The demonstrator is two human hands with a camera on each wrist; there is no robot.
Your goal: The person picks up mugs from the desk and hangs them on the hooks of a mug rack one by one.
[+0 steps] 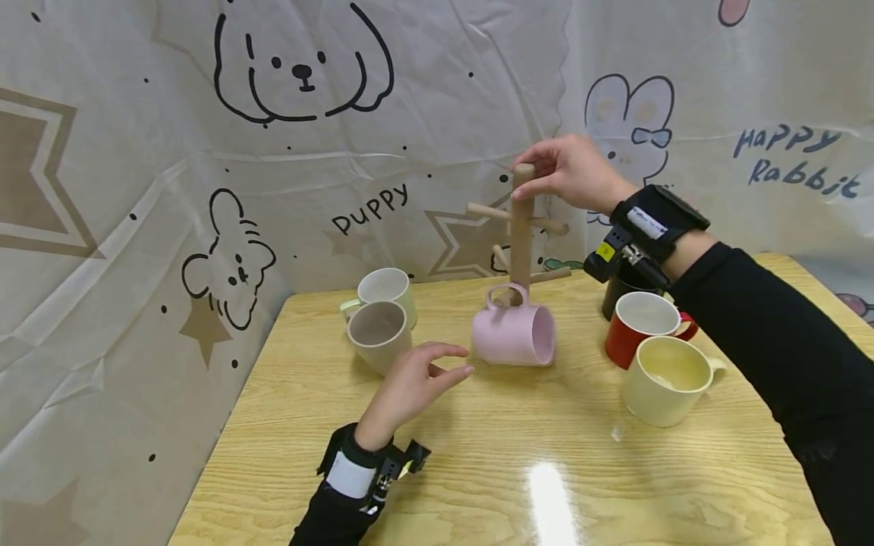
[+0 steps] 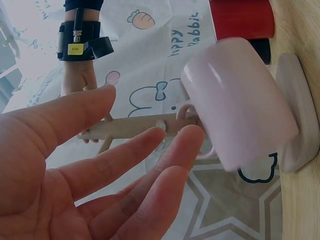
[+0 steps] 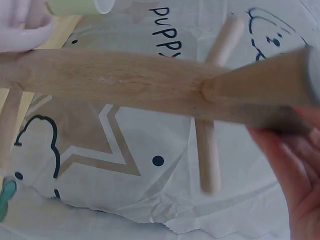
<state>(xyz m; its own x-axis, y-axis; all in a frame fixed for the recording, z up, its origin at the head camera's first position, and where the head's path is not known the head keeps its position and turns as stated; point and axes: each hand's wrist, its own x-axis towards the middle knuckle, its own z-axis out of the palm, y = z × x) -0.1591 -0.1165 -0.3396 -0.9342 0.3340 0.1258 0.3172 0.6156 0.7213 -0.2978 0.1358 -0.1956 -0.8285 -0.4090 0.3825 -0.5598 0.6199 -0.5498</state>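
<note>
Right hand (image 1: 576, 178) clasped round top of one upright rack (image 1: 522, 235); left hand (image 1: 413, 383) held part-spread. One pink mug (image 1: 504, 337) hung low on it, axis roughly level, mouth rightward; five other mugs (image 1: 654, 394) counted.

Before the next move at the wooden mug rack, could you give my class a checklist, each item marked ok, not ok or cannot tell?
1. Rack held: ok; the right grip holds the top of the wooden mug rack.
2. Left grip free: ok; it holds nothing, beside the pink mug.
3. Upper pegs free: ok; the two in the head view carry no mug.
4. Pink mug's handle securely on a peg: cannot tell; the contact is unclear.
5. Table clear of other mugs: not ok; the red mug and yellow mug, among others, stand there.
</note>
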